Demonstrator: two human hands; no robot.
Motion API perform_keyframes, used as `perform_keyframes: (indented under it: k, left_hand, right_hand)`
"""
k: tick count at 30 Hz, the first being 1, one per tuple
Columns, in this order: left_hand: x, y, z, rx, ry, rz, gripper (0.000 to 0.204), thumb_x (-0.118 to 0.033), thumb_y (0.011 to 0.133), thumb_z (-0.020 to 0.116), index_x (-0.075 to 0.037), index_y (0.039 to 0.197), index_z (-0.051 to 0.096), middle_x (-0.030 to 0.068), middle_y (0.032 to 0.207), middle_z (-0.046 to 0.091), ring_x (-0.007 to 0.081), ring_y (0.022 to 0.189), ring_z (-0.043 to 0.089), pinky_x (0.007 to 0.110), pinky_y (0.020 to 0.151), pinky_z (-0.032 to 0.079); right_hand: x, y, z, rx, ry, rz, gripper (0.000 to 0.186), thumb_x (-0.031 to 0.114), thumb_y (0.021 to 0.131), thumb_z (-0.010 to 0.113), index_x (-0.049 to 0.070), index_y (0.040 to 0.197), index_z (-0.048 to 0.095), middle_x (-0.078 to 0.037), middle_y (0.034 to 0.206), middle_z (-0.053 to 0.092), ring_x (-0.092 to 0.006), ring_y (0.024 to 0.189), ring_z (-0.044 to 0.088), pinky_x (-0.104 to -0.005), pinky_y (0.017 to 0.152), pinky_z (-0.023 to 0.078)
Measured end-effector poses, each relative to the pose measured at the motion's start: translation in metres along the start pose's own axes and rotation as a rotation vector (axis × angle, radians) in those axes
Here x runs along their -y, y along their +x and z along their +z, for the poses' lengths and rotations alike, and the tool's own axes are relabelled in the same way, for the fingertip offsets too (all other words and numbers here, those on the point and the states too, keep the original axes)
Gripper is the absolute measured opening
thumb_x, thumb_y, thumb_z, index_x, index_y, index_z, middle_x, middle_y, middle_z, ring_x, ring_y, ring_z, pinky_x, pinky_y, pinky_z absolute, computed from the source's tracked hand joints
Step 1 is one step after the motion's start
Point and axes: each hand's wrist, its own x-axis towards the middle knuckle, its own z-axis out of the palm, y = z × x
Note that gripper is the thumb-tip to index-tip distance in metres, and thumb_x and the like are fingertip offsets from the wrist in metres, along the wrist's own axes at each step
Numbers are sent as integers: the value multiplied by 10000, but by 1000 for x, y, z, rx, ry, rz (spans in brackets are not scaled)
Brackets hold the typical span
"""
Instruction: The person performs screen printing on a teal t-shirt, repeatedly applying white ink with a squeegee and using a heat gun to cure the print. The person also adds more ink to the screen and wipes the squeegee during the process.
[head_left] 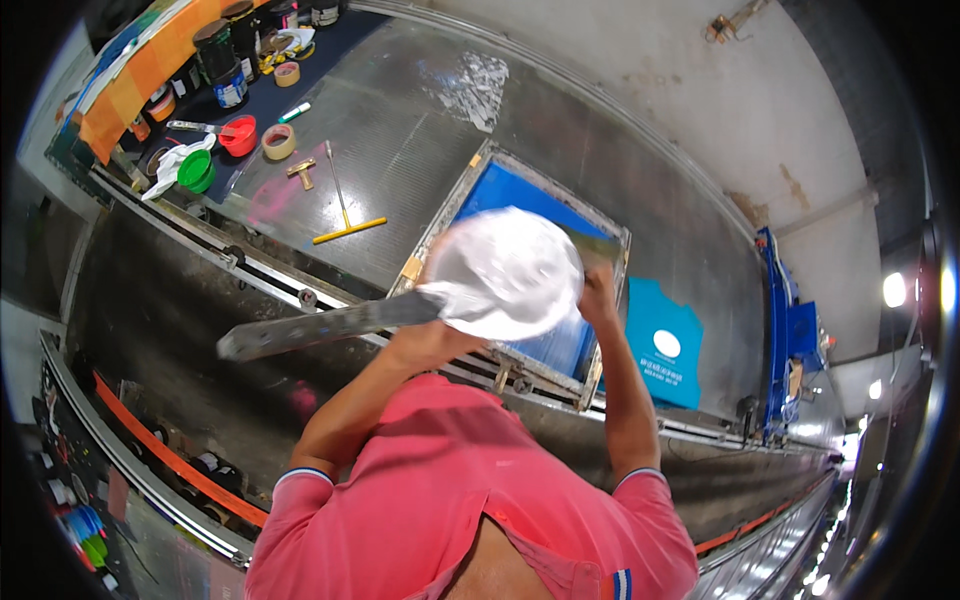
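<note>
A round tub of white ink (510,270) is held up in front of my chest, over the screen printing frame (462,195) with its blue mesh. My left hand (435,343) supports it from below on the left, its fingers mostly hidden under the tub. A long dark spatula (320,328), smeared with ink, sticks out of the tub to the left. My right hand (597,292) is closed at the tub's right edge. Beside it shows a blurred olive-brown flat piece (598,245); whether the hand grips this or the rim, I cannot tell.
A teal shirt piece (665,345) with a white print lies right of the frame. Left on the long table (380,110) are a yellow-handled T-shaped tool (349,229), tape rolls (279,141), a red bowl (238,136) and a green bowl (196,171). Ink jars (229,85) stand behind.
</note>
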Motion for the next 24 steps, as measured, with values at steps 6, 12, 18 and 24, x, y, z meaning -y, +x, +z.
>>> perform_keyframes:
  k: [6,12,18,24]
  left_hand:
    - [16,-22,-69,-206,-143,-779,457,24,685,895,16,1090,684,114,1092,703,201,922,680,363,807,590]
    - [6,-35,-75,-667,-622,-967,1004,226,655,769,-17,1539,360,144,1395,564,253,1223,607,396,1031,538]
    - [10,-44,-70,-752,-560,-1062,1035,168,644,821,-13,1547,351,129,1360,583,229,1192,612,371,1003,546]
    - [13,-24,-69,-725,-556,-939,963,138,690,800,-4,1539,368,140,1395,558,258,1241,579,406,1041,514]
  right_hand:
    - [-63,-4,20,274,-86,267,302,208,759,761,-16,958,719,-180,861,716,-246,771,667,-388,717,518]
    - [-70,-84,102,390,-426,154,365,149,779,710,54,1130,684,-173,1026,655,-358,990,668,-495,809,547]
    - [10,-133,103,458,-408,99,449,109,796,703,27,1231,629,-131,1111,620,-337,1028,659,-471,796,564]
    - [-14,-85,41,617,-365,304,324,229,836,660,142,1148,659,-152,1028,706,-381,976,687,-524,813,552]
